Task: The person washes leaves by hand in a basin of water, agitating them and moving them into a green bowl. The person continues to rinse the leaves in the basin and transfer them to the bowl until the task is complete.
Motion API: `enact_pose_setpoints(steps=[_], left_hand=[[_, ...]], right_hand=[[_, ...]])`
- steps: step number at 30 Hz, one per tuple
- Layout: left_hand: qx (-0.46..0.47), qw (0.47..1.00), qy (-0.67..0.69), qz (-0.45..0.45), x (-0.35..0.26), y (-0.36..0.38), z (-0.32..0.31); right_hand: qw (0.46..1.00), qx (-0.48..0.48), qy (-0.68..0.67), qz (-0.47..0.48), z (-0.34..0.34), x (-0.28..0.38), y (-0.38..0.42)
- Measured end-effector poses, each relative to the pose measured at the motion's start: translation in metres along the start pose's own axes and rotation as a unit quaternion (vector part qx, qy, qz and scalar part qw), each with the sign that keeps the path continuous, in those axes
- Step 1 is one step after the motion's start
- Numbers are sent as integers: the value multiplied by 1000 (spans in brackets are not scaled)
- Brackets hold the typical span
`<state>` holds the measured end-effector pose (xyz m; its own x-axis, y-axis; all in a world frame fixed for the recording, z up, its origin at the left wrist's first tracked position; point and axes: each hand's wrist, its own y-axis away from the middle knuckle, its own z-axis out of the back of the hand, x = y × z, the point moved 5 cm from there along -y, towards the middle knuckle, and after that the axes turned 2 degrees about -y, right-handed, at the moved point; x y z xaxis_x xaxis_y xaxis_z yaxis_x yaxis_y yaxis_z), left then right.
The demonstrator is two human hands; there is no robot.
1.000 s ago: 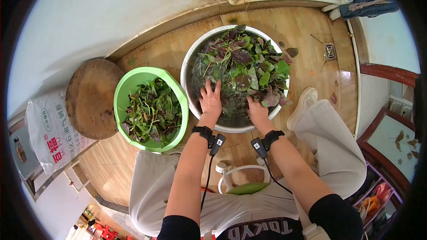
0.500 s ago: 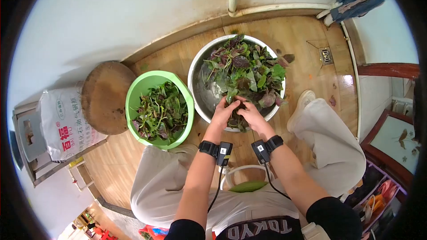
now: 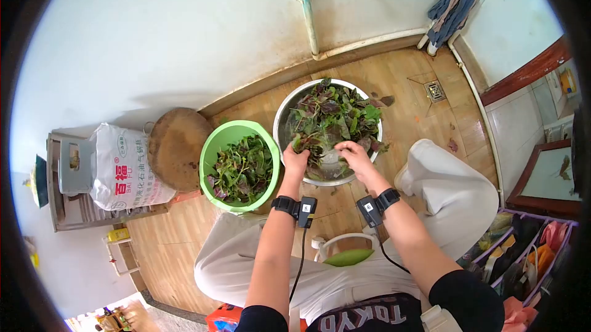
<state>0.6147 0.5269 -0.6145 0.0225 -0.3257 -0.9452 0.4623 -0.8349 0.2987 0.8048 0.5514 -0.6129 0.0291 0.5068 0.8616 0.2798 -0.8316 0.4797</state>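
A steel basin (image 3: 281,107) stands on the floor in front of me, heaped with red-and-green leafy greens (image 3: 335,110), with water showing among them. My left hand (image 3: 297,161) is closed around a bunch of these greens at the basin's near left side. Over the near right rim, my right hand (image 3: 357,159) has its fingers pinched together; what they hold, if anything, is too small to make out. Left of the basin is a light green plastic basin (image 3: 209,147), with more leafy greens (image 3: 243,169) inside.
A round wooden board (image 3: 180,149) leans near a white gas cylinder sack (image 3: 129,169) on the left. Pipes (image 3: 369,42) run along the wall, and a mop (image 3: 454,8) hangs at the far right. A floor drain (image 3: 434,91) lies right of the basin.
My hands have moved apart: the left one has gone left with a bunch of greens, the right one right. The view has shifted, showing more wall.
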Motion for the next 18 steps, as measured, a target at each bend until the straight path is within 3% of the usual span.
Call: enact_pose_setpoints(steps=[2, 5, 7, 11, 13, 15, 17, 18], left_hand=[[-35, 996, -82, -1, -13, 4, 25], [-47, 987, -136, -71, -4, -12, 75], [-92, 971, -209, -78, -32, -5, 106], [-181, 874, -440, -98, -52, -15, 167], [-199, 850, -464, -150, -43, -23, 190], [-202, 794, -571, -47, -31, -22, 194], [-138, 779, -603, 105, -11, -22, 193], [-133, 779, -603, 110, 7, -28, 199]], right_hand=[[1000, -15, 10, 2, 17, -23, -7], [1000, -20, -20, 7, 27, -24, 1], [989, 4, -127, -77, 23, -21, 9], [985, 12, -149, -81, 12, -6, 18], [986, 13, -142, -82, 12, -7, 19], [987, 28, -125, -96, 12, -14, 13], [988, 13, -113, -106, 16, -24, 8], [990, 8, -82, -110, 18, -31, 3]])
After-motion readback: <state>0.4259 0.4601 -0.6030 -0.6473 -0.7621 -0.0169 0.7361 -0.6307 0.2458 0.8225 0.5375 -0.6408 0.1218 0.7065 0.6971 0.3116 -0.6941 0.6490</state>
